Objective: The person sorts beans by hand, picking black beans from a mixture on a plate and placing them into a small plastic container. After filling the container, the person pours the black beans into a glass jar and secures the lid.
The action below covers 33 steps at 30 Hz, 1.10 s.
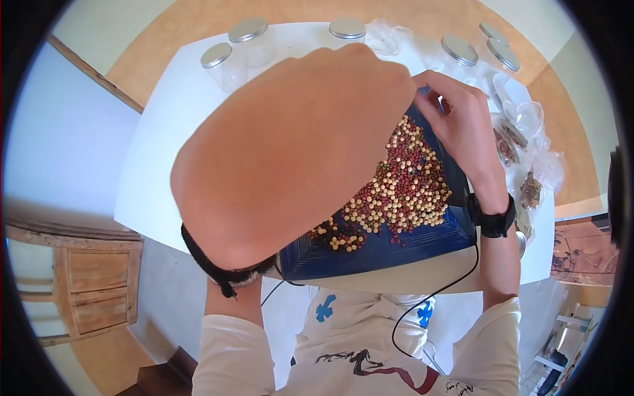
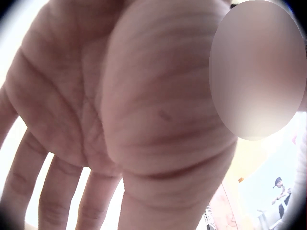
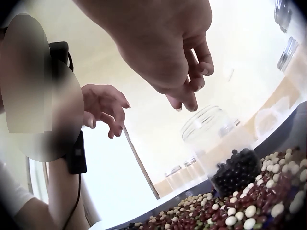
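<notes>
My left hand [image 1: 290, 158] is raised close to the head camera and covers much of the head view. Its fingers [image 2: 60, 191] stretch out straight in the left wrist view, with nothing held. A blue tray [image 1: 396, 259] holds a mix of cream, dark red and green beans [image 1: 409, 191]. Over its far right corner hangs my right hand [image 1: 459, 122]. In the right wrist view the right hand's fingers [image 3: 204, 62] bend loosely above a lidless clear jar [image 3: 204, 136], no object visible in them. Black beans [image 3: 236, 171] fill the jar's lower part; it stands among the loose beans.
Silver-lidded clear jars [image 1: 247, 30] line the white table's [image 1: 158, 165] far edge, with more lidded jars [image 1: 459, 50] at the back right. Clear plastic bags [image 1: 530, 188] with dried contents lie right of the tray. A black cable [image 1: 396, 323] runs from my right wrist past the front edge.
</notes>
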### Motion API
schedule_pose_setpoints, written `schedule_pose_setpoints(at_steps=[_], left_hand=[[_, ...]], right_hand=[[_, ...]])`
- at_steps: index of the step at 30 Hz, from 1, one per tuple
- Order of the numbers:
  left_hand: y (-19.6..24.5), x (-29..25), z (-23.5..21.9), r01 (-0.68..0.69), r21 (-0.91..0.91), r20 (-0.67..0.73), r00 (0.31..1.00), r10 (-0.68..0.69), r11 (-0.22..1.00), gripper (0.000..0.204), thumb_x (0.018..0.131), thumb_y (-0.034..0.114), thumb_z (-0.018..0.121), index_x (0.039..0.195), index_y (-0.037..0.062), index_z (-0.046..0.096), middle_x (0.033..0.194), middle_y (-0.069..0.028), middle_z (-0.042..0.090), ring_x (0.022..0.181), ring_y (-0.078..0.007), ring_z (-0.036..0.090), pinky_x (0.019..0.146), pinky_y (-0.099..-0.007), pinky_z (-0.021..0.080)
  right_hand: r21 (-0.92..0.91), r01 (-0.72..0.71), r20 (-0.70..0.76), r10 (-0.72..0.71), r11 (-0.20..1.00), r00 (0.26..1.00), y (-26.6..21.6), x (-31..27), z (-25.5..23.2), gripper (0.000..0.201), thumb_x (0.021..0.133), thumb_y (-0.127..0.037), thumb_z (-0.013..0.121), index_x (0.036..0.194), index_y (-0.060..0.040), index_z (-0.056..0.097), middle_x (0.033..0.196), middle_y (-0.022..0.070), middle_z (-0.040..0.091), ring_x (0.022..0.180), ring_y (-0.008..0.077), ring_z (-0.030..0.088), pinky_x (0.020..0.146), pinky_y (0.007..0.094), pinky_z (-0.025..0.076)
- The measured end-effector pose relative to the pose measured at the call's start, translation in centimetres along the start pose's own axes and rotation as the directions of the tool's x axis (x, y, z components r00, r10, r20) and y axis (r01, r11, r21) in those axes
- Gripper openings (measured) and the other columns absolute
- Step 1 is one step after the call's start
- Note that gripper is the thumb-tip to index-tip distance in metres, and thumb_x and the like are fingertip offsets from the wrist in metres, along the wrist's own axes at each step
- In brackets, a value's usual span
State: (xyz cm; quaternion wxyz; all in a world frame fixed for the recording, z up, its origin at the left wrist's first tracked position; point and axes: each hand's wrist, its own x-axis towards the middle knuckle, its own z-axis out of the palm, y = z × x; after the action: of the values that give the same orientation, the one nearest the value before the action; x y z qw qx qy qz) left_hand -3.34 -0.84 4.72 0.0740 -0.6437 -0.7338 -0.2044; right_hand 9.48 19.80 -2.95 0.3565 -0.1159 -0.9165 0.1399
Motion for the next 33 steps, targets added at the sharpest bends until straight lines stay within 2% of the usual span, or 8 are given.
schedule_pose_setpoints(at_steps=[6, 8, 12, 17, 25, 29, 31, 33], left_hand=[[-2.0, 1.3, 1.8, -0.073, -0.074, 0.134, 0.987, 0.083, 0.995, 0.026, 0.083, 0.011, 0.079, 0.107, 0.0080, 0.071, 0.096, -0.0087, 0.071, 0.101, -0.0295, 0.066, 0.087, -0.0402, 0.053], [-3.1, 1.7, 3.3, -0.090, -0.066, 0.200, 0.975, 0.102, 0.994, 0.023, 0.082, 0.009, 0.078, 0.103, 0.0072, 0.071, 0.095, -0.0095, 0.070, 0.100, -0.0302, 0.066, 0.086, -0.0403, 0.054], [-4.5, 1.4, 7.5, -0.263, 0.026, 0.001, 0.965, 0.263, 0.964, 0.024, 0.077, 0.007, 0.070, 0.100, 0.0113, 0.064, 0.092, -0.0076, 0.061, 0.091, -0.0305, 0.065, 0.074, -0.0389, 0.053], [-4.0, 1.7, 7.6, -0.175, 0.075, 0.140, 0.977, 0.163, 0.982, 0.025, 0.077, 0.007, 0.070, 0.100, 0.0142, 0.063, 0.091, -0.0053, 0.061, 0.090, -0.0286, 0.066, 0.071, -0.0389, 0.053], [-3.8, 1.1, 6.9, -0.170, 0.034, 0.114, 0.980, 0.165, 0.985, 0.025, 0.077, 0.007, 0.071, 0.100, 0.0156, 0.064, 0.090, -0.0050, 0.061, 0.088, -0.0278, 0.066, 0.071, -0.0380, 0.054], [-3.7, 1.0, 6.6, -0.181, 0.000, 0.100, 0.979, 0.181, 0.983, 0.022, 0.078, 0.007, 0.071, 0.098, 0.0154, 0.065, 0.089, -0.0056, 0.062, 0.088, -0.0286, 0.067, 0.071, -0.0386, 0.054], [-3.8, 0.9, 6.5, -0.186, -0.016, 0.097, 0.978, 0.187, 0.982, 0.021, 0.078, 0.008, 0.070, 0.097, 0.0153, 0.065, 0.089, -0.0059, 0.062, 0.087, -0.0291, 0.067, 0.071, -0.0388, 0.054], [-3.9, 0.8, 6.4, -0.187, -0.025, 0.097, 0.977, 0.188, 0.982, 0.019, 0.078, 0.008, 0.070, 0.096, 0.0152, 0.065, 0.088, -0.0061, 0.063, 0.087, -0.0295, 0.067, 0.071, -0.0391, 0.054]], right_hand=[[0.273, -0.097, 0.378, -0.014, 0.957, 0.926, -1.1, -0.4, -2.3, 0.013, 0.088, -0.004, 0.075, 0.100, -0.0066, 0.073, 0.085, 0.0113, 0.075, 0.076, 0.0329, 0.071, 0.069, 0.0405, 0.056], [0.439, 0.022, 0.619, -0.320, 0.898, 0.718, -0.7, -1.5, -1.6, 0.012, 0.087, -0.002, 0.077, 0.096, -0.0074, 0.073, 0.082, 0.0075, 0.074, 0.070, 0.0262, 0.071, 0.066, 0.0354, 0.055], [0.307, -0.099, 0.845, -0.223, 0.947, 0.486, -3.4, -3.3, -0.7, 0.015, 0.085, -0.005, 0.079, 0.097, -0.0079, 0.072, 0.090, 0.0074, 0.077, 0.085, 0.0295, 0.075, 0.074, 0.0419, 0.056], [0.352, 0.038, 0.757, -0.308, 0.935, 0.576, -3.5, -5.3, 0.4, 0.014, 0.084, -0.005, 0.077, 0.096, -0.0092, 0.070, 0.086, 0.0071, 0.074, 0.085, 0.0327, 0.072, 0.073, 0.0447, 0.054], [0.305, -0.111, 0.837, -0.211, 0.946, 0.505, -3.2, -5.0, 0.6, 0.013, 0.084, -0.003, 0.075, 0.095, -0.0094, 0.070, 0.082, 0.0070, 0.073, 0.082, 0.0336, 0.072, 0.071, 0.0451, 0.054], [0.328, -0.033, 0.795, -0.257, 0.944, 0.550, -3.0, -4.2, -0.4, 0.014, 0.084, -0.002, 0.076, 0.095, -0.0081, 0.070, 0.082, 0.0071, 0.074, 0.085, 0.0335, 0.074, 0.072, 0.0447, 0.054], [0.287, -0.120, 0.864, -0.203, 0.950, 0.461, -3.1, -3.9, -0.4, 0.016, 0.083, -0.002, 0.076, 0.096, -0.0074, 0.070, 0.083, 0.0071, 0.074, 0.087, 0.0327, 0.074, 0.072, 0.0444, 0.054], [0.308, -0.113, 0.851, -0.220, 0.945, 0.478, -2.9, -4.4, 0.0, 0.015, 0.083, -0.002, 0.075, 0.096, -0.0075, 0.070, 0.083, 0.0072, 0.074, 0.087, 0.0326, 0.074, 0.072, 0.0444, 0.054]])
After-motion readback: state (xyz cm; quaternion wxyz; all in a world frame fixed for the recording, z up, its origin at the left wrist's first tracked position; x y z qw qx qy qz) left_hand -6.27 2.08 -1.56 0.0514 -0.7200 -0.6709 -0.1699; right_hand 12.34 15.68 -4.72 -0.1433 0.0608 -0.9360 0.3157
